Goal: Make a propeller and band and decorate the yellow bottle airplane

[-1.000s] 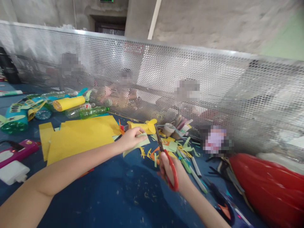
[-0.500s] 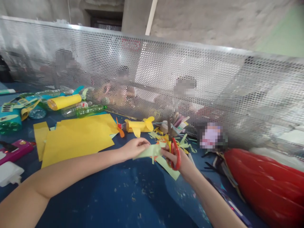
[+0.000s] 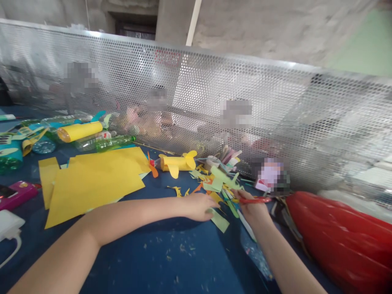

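Observation:
My left hand (image 3: 200, 206) reaches to the middle of the table with its fingers curled down at the edge of a light green paper piece (image 3: 220, 221). The fingertips are partly hidden and look closed on that edge. In my right hand (image 3: 253, 209) are scissors with red and yellow handles (image 3: 255, 200), turned nearly flat; their blades are hard to make out. Just beyond both hands spreads a heap of green, yellow and orange paper scraps (image 3: 214, 185). A yellow paper-covered bottle model (image 3: 177, 163) with fins and an orange propeller (image 3: 153, 166) lies behind my left hand.
Large yellow paper sheets (image 3: 98, 175) cover the left middle of the blue table (image 3: 171, 261). Plastic bottles (image 3: 114, 143) lie behind them, and a magenta power strip (image 3: 20, 194) at far left. A red bag (image 3: 339, 237) sits right. A perforated metal screen (image 3: 208, 94) stands behind, people beyond.
The green paper that both hands held has left them; a green piece now lies on the scraps. My left hand moved right to another green piece. The scissors tipped from upright to nearly flat.

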`<state>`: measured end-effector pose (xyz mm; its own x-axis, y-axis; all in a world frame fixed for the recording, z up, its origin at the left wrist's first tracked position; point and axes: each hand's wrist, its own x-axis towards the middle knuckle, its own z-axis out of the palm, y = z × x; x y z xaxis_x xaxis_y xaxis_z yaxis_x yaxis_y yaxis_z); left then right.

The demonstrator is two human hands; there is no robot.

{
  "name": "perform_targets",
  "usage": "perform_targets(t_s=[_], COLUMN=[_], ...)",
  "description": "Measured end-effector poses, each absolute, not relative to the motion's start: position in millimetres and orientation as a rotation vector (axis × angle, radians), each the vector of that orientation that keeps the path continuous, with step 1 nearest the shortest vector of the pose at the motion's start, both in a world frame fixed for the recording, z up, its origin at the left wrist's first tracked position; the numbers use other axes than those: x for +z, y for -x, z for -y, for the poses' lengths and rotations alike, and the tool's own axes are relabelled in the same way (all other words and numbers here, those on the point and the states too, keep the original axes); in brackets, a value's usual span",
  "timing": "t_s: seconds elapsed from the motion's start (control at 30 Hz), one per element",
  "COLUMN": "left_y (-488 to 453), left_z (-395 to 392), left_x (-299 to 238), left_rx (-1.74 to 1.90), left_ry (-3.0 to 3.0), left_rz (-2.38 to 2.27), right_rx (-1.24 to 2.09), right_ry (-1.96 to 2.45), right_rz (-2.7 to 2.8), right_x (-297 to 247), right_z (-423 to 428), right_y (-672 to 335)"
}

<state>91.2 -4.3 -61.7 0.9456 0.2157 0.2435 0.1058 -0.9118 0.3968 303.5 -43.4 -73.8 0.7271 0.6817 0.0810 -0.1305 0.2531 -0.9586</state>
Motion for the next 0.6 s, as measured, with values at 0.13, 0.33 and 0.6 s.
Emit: perform_targets(t_s=[0.13,0.33,0.6], left_y=[-110.2,-113.3,-113.7], left_z=[11.6,9.1,1.7], left_x=[-59.2,-58.2,-61.4], left_rx=[0.194,0.122,0.207], left_ry=[-2.93,-2.946,-2.896], left_rz=[-0.216,-0.281,-0.239], right_rx=[0.622,0.514,0.482], right_ry=[1.26,1.288,1.316], right_rz=[0.561,0.663,0.722], right_x=[-75.7,-67.8,-60.6], right_z=[45.1,52.2,50.1], right_y=[-297.5,-285.6,-260.4])
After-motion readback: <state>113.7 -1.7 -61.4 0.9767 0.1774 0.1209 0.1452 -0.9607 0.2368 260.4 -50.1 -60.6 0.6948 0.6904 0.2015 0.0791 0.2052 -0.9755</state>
